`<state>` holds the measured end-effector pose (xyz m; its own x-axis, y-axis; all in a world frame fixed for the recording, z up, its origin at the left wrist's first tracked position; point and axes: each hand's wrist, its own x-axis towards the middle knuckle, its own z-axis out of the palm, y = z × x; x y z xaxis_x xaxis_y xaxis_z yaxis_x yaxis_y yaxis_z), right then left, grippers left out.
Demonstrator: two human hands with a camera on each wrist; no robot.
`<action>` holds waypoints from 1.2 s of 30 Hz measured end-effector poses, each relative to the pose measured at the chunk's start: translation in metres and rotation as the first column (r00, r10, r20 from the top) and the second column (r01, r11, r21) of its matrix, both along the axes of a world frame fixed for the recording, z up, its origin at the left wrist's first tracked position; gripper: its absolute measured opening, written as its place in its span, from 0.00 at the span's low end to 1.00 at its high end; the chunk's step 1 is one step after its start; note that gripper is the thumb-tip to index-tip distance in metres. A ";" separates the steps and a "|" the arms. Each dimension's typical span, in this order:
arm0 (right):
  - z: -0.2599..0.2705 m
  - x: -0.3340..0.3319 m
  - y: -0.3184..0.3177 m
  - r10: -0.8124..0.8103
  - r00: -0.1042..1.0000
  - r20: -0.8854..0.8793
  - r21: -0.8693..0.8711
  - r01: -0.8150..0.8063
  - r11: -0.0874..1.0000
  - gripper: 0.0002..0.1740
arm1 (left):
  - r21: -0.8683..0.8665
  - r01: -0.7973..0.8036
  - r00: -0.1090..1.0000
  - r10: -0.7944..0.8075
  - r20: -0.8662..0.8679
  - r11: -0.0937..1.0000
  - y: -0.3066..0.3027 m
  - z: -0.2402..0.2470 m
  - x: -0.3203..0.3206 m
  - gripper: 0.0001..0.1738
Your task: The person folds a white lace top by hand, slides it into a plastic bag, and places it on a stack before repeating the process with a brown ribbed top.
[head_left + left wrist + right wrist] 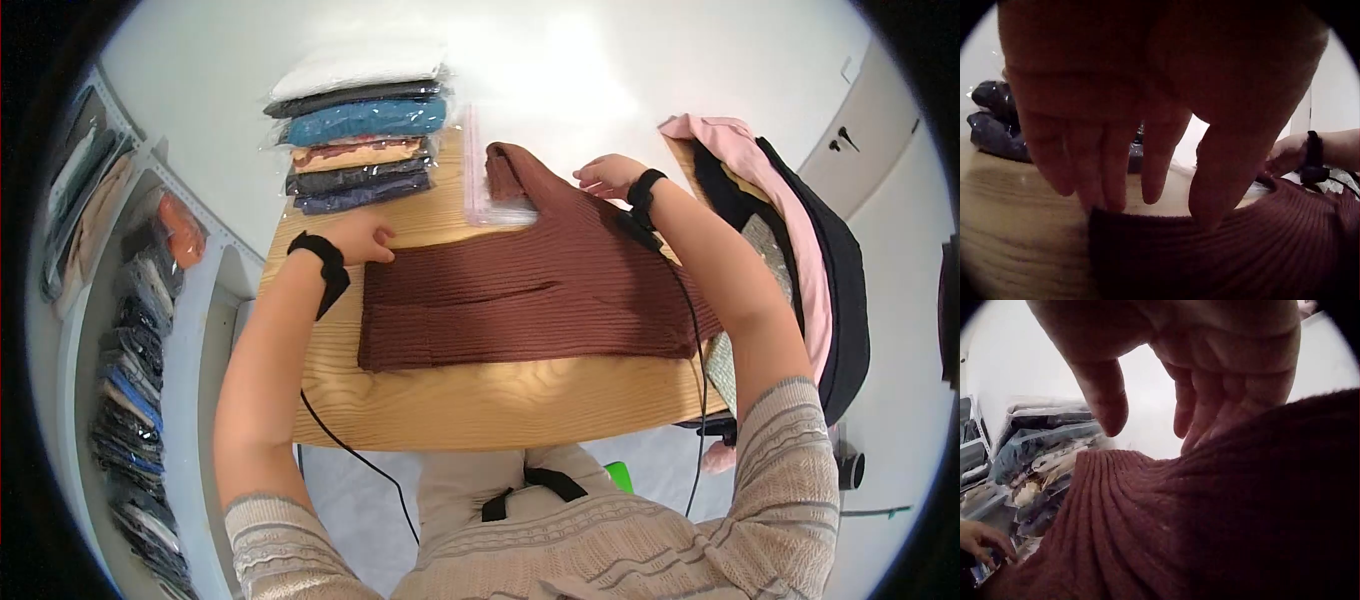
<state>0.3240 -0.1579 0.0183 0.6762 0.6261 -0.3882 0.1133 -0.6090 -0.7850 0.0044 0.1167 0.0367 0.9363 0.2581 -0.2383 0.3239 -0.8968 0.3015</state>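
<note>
A brown ribbed knit garment (540, 290) lies flat on the wooden table, its neck part folded over at the top. My left hand (362, 238) is at its upper left corner, and in the left wrist view the thumb (1210, 187) is spread from the other fingers right at the knit edge. Beyond the garment's upper right edge, my right hand (612, 178) hovers with fingers loosely bent. Its thumb (1109, 406) stands apart from the fingers in the right wrist view, with no fabric between them.
Bagged folded clothes (365, 120) are stacked at the table's back left. A clear plastic bag (500, 213) lies partly beneath the garment. Pink and black clothing (810, 250) hangs over the right side. Shelves (180, 330) of bagged clothes stand left; cables (698, 400) trail from both wrists.
</note>
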 end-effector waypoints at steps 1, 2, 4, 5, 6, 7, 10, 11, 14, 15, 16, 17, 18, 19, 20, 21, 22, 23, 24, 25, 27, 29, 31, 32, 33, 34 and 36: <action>-0.007 0.003 0.006 0.004 0.999 -0.049 0.054 -0.001 0.999 0.23 | -0.060 0.004 1.000 -0.006 -0.026 0.998 0.001 -0.004 0.003 0.24; -0.008 0.003 0.012 0.008 0.998 -0.057 0.047 -0.005 0.999 0.23 | -0.123 0.012 0.998 -0.018 -0.053 0.992 -0.002 -0.007 0.006 0.23; -0.013 0.003 0.019 0.095 0.993 -0.074 0.006 -0.095 0.995 0.22 | -0.134 0.022 0.999 -0.028 -0.044 0.991 -0.005 -0.011 0.006 0.22; 0.000 -0.015 0.015 0.096 0.981 -0.170 0.086 -0.082 0.993 0.21 | -0.150 0.032 0.999 -0.037 -0.031 0.988 -0.007 -0.010 0.006 0.21; 0.001 -0.012 0.017 0.142 0.972 -0.190 0.097 -0.125 0.987 0.22 | -0.166 0.042 0.999 -0.045 -0.014 0.985 -0.007 -0.013 0.007 0.20; 0.000 -0.011 0.014 0.172 0.971 -0.166 0.169 -0.144 0.975 0.21 | -0.164 0.077 0.997 -0.073 0.029 0.983 -0.003 -0.020 0.006 0.18; 0.022 -0.024 -0.004 0.199 0.973 -0.115 0.353 -0.147 0.924 0.17 | -0.139 0.132 0.977 -0.105 0.184 0.981 -0.009 -0.016 -0.005 0.16; 0.026 -0.026 -0.011 0.177 0.978 -0.111 0.428 -0.114 0.897 0.16 | -0.108 0.161 0.960 -0.131 0.246 0.981 -0.012 -0.012 -0.011 0.16; 0.047 -0.042 -0.043 0.272 0.958 -0.088 0.499 -0.194 0.845 0.17 | -0.129 0.179 0.938 -0.130 0.320 0.975 -0.024 -0.003 -0.026 0.16; 0.053 -0.052 -0.054 0.284 0.954 -0.092 0.502 -0.202 0.841 0.17 | -0.156 0.203 0.930 -0.140 0.340 0.967 -0.028 0.000 -0.032 0.18; 0.057 -0.062 -0.064 0.295 0.951 -0.095 0.507 -0.209 0.836 0.18 | -0.162 0.204 0.933 -0.142 0.331 0.965 -0.031 -0.002 -0.037 0.18; 0.060 -0.072 -0.075 0.296 0.952 -0.077 0.473 -0.226 0.851 0.18 | -0.154 0.217 0.932 -0.158 0.326 0.964 -0.032 -0.003 -0.041 0.18; 0.057 -0.080 -0.083 0.291 0.953 -0.084 0.474 -0.219 0.853 0.18 | -0.144 0.230 0.931 -0.175 0.322 0.962 -0.034 -0.003 -0.045 0.18; 0.054 -0.087 -0.091 0.338 0.935 -0.111 0.492 -0.244 0.835 0.18 | -0.144 0.235 0.931 -0.179 0.318 0.961 -0.036 -0.004 -0.049 0.18; 0.052 -0.094 -0.099 0.384 0.913 -0.136 0.512 -0.267 0.816 0.18 | -0.084 0.295 0.913 -0.255 0.317 0.952 -0.039 -0.005 -0.053 0.19; 0.050 -0.104 -0.105 0.366 0.921 -0.132 0.474 -0.265 0.839 0.17 | -0.021 0.353 0.890 -0.329 0.314 0.935 -0.041 -0.005 -0.056 0.20; 0.043 -0.104 -0.110 0.362 0.929 -0.074 0.407 -0.303 0.862 0.17 | -0.018 0.357 0.889 -0.334 0.313 0.934 -0.041 -0.007 -0.058 0.20; 0.040 -0.114 -0.114 0.374 0.920 -0.122 0.407 -0.297 0.864 0.18 | -0.046 0.330 0.919 -0.310 0.243 0.943 -0.043 -0.009 -0.059 0.21; 0.039 -0.123 -0.118 0.386 0.907 -0.166 0.408 -0.293 0.865 0.18 | -0.069 0.299 0.943 -0.284 0.172 0.952 -0.044 -0.010 -0.060 0.21; 0.028 -0.119 -0.120 0.410 0.874 -0.261 0.382 -0.296 0.875 0.22 | -0.061 0.301 0.942 -0.287 0.173 0.952 -0.044 -0.009 -0.062 0.21; 0.014 -0.127 -0.122 0.394 0.898 -0.195 0.336 -0.316 0.887 0.23 | -0.164 0.173 0.975 -0.145 0.169 0.971 -0.057 0.006 -0.060 0.24; -0.002 -0.119 -0.124 0.503 0.855 -0.126 0.277 -0.457 0.845 0.32 | -0.157 0.187 0.956 -0.143 0.257 0.970 -0.076 0.032 -0.048 0.25; 0.003 -0.128 -0.125 0.569 0.811 0.137 0.223 -0.585 0.780 0.30 | -0.154 0.197 0.929 -0.134 0.345 0.968 -0.096 0.044 -0.029 0.27; 0.006 -0.135 -0.125 0.611 0.699 0.373 0.131 -0.691 0.710 0.29 | -0.061 0.286 0.882 -0.238 0.406 0.956 -0.103 0.046 -0.015 0.29; 0.008 -0.142 -0.125 0.626 0.666 0.405 0.080 -0.708 0.702 0.29 | 0.039 0.365 0.823 -0.342 0.453 0.930 -0.114 0.048 -0.001 0.31; 0.010 -0.147 -0.125 0.642 0.633 0.433 0.027 -0.721 0.692 0.30 | 0.053 0.404 0.810 -0.384 0.443 0.913 -0.127 0.048 0.015 0.32; 0.007 -0.151 -0.123 0.693 0.502 0.517 -0.098 -0.770 0.631 0.26 | 0.069 0.448 0.791 -0.431 0.434 0.891 -0.157 0.045 0.043 0.32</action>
